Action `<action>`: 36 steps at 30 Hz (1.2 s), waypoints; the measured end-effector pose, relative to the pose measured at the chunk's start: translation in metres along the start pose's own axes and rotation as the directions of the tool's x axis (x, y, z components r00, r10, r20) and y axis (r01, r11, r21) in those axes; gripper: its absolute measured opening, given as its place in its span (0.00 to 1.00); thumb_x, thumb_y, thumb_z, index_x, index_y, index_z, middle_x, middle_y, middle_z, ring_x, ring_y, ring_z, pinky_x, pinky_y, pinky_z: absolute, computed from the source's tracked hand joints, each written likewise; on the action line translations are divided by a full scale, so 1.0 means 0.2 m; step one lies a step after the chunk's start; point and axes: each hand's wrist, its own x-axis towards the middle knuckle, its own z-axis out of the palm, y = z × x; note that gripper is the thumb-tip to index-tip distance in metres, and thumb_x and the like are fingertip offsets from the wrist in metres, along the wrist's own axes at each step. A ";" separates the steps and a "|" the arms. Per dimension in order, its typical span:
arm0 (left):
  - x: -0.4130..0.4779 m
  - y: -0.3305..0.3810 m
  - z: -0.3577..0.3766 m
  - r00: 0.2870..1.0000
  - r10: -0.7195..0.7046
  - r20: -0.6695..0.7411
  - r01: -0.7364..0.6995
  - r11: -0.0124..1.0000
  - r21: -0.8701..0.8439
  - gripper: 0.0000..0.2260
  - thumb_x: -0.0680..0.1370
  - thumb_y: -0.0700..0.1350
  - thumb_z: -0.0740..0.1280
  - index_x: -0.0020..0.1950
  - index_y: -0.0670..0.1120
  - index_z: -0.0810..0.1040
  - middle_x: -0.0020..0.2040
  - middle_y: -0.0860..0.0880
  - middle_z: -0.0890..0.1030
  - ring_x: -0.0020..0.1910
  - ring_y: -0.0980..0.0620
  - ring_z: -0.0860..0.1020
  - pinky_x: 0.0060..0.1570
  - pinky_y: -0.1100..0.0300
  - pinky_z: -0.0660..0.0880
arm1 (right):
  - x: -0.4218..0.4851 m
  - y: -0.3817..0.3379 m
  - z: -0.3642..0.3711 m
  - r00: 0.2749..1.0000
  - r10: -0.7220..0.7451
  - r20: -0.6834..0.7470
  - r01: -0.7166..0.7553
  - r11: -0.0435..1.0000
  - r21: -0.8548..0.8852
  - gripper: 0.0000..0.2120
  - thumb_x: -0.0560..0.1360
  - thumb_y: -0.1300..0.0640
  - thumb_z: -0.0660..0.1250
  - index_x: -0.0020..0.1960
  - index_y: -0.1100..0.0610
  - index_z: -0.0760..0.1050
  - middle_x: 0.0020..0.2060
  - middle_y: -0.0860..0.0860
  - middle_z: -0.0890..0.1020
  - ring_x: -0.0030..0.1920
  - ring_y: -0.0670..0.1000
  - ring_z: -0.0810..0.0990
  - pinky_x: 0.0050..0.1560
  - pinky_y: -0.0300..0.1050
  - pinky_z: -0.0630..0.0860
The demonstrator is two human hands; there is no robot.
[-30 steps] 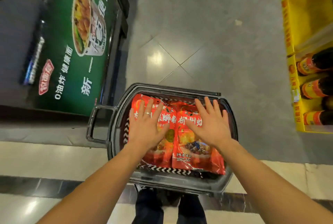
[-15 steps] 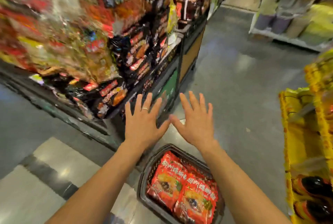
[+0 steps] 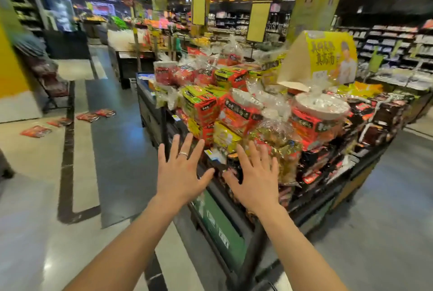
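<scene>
My left hand point(image 3: 179, 168) and my right hand point(image 3: 254, 173) are raised side by side in front of me, palms down, fingers spread and straight, holding nothing. A ring sits on a finger of the left hand. Behind them stands a low display stand point(image 3: 218, 218) piled with red, green and yellow noodle packs point(image 3: 236, 108) and dark red packets point(image 3: 384, 117). Neither hand touches the stand. No basket is in view.
Several red packets point(image 3: 93, 116) lie on the floor at the left near a yellow and white pillar point(image 3: 14, 79). A yellow advert board point(image 3: 328, 56) stands on the display. Shelves line the far right. An aisle of grey floor runs left of the stand.
The view has swung up from the basket of red packets on the floor to the shop display. Both hands lifted off the packets and stay spread in the air.
</scene>
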 end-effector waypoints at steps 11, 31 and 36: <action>0.08 -1.25 -0.26 0.964 -0.261 -0.039 0.264 0.957 0.121 0.41 0.68 0.72 0.33 0.81 0.60 0.42 0.82 0.51 0.41 0.80 0.44 0.37 0.76 0.37 0.38 | 0.61 -1.02 0.08 0.971 -0.232 -0.056 0.234 0.972 0.026 0.37 0.76 0.28 0.46 0.80 0.40 0.41 0.80 0.47 0.40 0.79 0.55 0.35 0.77 0.61 0.39; 1.42 -2.34 0.25 0.865 -0.462 -0.198 0.502 0.813 0.296 0.34 0.74 0.69 0.54 0.77 0.56 0.67 0.78 0.48 0.66 0.79 0.41 0.59 0.72 0.39 0.44 | 2.50 -1.78 0.89 0.872 -0.462 -0.164 0.490 0.830 0.265 0.41 0.69 0.29 0.42 0.80 0.43 0.55 0.81 0.49 0.50 0.80 0.56 0.43 0.76 0.62 0.45; 1.78 -2.56 0.43 0.852 -0.473 -0.223 0.522 0.799 0.298 0.34 0.74 0.68 0.56 0.75 0.54 0.71 0.76 0.47 0.70 0.77 0.40 0.65 0.70 0.37 0.50 | 2.94 -1.94 1.10 0.853 -0.501 -0.145 0.521 0.813 0.259 0.38 0.72 0.31 0.49 0.78 0.45 0.62 0.79 0.52 0.60 0.79 0.60 0.55 0.73 0.67 0.57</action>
